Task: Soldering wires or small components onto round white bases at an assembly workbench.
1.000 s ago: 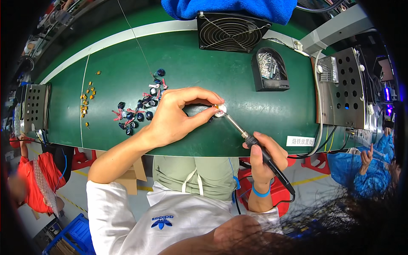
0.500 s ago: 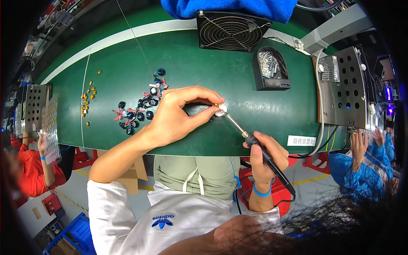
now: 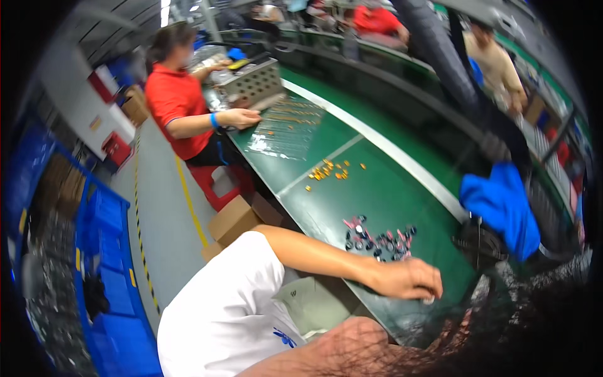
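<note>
My left hand [image 3: 409, 279] is over the green bench, its fingers curled down and pinched together. A small round whitish part [image 3: 428, 300] shows at its fingertips, mostly hidden by them. Just beyond the hand lies a loose pile of small dark round parts [image 3: 383, 242] with pink and white bits among them. Farther off to the left, several small orange-yellow pieces [image 3: 328, 169] are scattered near a pale line across the bench. My right hand is out of view; strands of hair cover the lower right.
A person in red [image 3: 179, 103] sits along the bench with a hand at a clear plastic tray [image 3: 286, 141]. Past it stands a perforated metal box [image 3: 254, 85]. A blue cloth [image 3: 499, 204] hangs over a dark fan at right. Cardboard [image 3: 235, 220] and blue shelving [image 3: 110, 251] stand at left.
The view has swung far to the left, blurring slightly. The right hand with its soldering iron has gone out of view. My left hand still pinches the small round part.
</note>
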### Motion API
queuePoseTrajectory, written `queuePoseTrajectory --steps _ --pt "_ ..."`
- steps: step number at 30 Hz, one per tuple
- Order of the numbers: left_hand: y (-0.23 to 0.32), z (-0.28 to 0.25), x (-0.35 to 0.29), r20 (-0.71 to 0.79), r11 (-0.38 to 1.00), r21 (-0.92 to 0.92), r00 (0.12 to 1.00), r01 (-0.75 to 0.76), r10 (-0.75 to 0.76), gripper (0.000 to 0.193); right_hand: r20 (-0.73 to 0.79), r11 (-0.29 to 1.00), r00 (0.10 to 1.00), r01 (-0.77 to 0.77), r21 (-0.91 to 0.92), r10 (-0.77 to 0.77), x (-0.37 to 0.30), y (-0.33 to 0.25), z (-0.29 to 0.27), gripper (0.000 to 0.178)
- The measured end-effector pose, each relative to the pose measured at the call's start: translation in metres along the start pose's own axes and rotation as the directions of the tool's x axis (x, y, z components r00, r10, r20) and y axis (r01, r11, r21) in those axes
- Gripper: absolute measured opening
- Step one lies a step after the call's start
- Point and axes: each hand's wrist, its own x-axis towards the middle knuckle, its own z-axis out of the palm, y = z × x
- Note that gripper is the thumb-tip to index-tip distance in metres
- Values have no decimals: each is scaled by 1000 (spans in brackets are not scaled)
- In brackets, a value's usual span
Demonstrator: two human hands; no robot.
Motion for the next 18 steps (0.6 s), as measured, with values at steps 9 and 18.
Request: queuePoseTrajectory --steps 9,18 --pt "4 -14 10 4 981 131 989 -145 145 17 -162 945 954 279 169 -252 90 -56 32 40" --pt "-32 -15 17 -413 968 -12 883 -251 224 16 -191 815 865 502 288 -465 125 -174 37 40"
